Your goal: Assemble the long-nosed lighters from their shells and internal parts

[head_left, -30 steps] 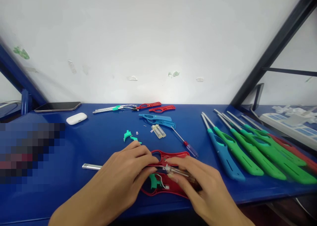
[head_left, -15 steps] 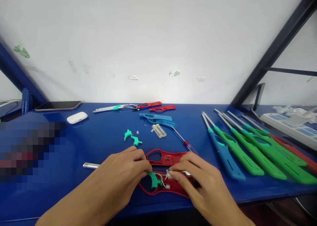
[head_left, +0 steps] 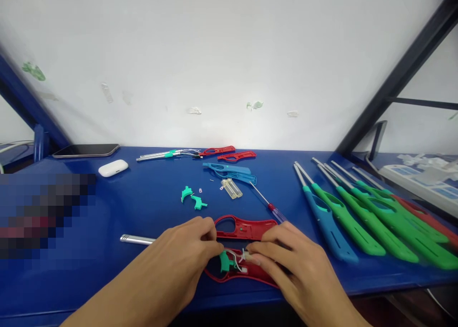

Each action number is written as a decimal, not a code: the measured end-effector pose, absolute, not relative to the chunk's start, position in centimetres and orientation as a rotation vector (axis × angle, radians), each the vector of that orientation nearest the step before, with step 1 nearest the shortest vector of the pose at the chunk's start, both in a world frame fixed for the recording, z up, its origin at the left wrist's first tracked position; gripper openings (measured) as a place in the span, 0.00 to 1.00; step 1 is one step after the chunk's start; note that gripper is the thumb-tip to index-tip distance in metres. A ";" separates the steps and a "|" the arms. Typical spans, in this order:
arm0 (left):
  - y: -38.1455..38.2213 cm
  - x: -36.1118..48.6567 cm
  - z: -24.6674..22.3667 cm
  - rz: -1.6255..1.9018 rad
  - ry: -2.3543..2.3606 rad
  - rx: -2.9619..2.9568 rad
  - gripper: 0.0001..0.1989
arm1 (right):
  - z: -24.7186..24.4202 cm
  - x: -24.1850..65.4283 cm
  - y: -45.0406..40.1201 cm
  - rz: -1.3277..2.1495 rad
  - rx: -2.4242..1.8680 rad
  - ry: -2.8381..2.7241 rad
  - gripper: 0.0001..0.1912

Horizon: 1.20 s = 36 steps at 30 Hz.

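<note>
The lower red lighter handle half lies open-side up near the table's front edge. A green trigger and white wires sit in it. My left hand is closed in a pinch at the handle's left end, beside the trigger; what its fingertips hold is hidden. A silver lighter tube sticks out to the left beyond that hand. My right hand pinches a clear fuel tank with a white tip over the handle half; the fingers cover most of it. Behind lies another red handle half.
Green triggers, clear fuel tanks, blue handle halves and a screwdriver lie behind my hands. Several whole lighters lie on the right. A white case and a phone are at the back left.
My right fingers have shifted slightly on the fuel tank, and its white tip shows more plainly. My left fingers have moved slightly toward it. The whole view has shifted a little.
</note>
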<state>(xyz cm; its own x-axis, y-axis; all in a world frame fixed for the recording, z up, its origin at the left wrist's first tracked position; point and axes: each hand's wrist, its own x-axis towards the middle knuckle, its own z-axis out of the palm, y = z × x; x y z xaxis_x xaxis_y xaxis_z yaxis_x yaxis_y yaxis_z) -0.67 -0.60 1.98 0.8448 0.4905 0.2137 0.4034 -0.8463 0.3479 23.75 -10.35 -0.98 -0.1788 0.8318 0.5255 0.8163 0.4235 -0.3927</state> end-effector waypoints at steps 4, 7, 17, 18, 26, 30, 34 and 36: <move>-0.9 -1.0 1.6 0.414 0.673 2.767 0.25 | -1.1 23.9 -10.6 0.083 -1.411 -2.000 0.07; -0.6 -0.7 1.4 0.305 0.639 2.798 0.28 | -1.2 24.0 -10.7 0.076 -1.437 -1.996 0.09; -1.4 -0.8 1.5 0.275 0.634 2.886 0.21 | -1.1 24.0 -10.5 0.043 -1.388 -2.020 0.12; -1.5 -0.9 1.5 0.287 0.629 2.915 0.20 | -1.1 24.1 -10.5 0.040 -1.395 -2.031 0.12; -2.1 -0.5 1.8 0.424 0.645 2.933 0.15 | -0.3 24.6 -11.7 0.290 -1.475 -2.046 0.12; -2.1 0.1 2.0 0.291 0.651 2.873 0.09 | -0.1 24.9 -11.7 0.348 -1.442 -2.062 0.17; -2.1 0.3 2.1 0.263 0.639 2.875 0.06 | -0.3 25.3 -11.6 0.310 -1.445 -2.104 0.20; -2.1 0.5 2.3 0.263 0.633 2.874 0.06 | -0.6 25.3 -11.7 0.286 -1.450 -2.117 0.20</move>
<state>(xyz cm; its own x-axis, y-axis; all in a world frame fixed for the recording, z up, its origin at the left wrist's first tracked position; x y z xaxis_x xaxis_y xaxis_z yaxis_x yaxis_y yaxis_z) 0.46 -2.13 2.28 0.8932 0.4300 0.1317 0.3968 -0.8914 0.2190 25.34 -11.70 -0.55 -0.2651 0.9094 0.3204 0.7919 0.3949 -0.4658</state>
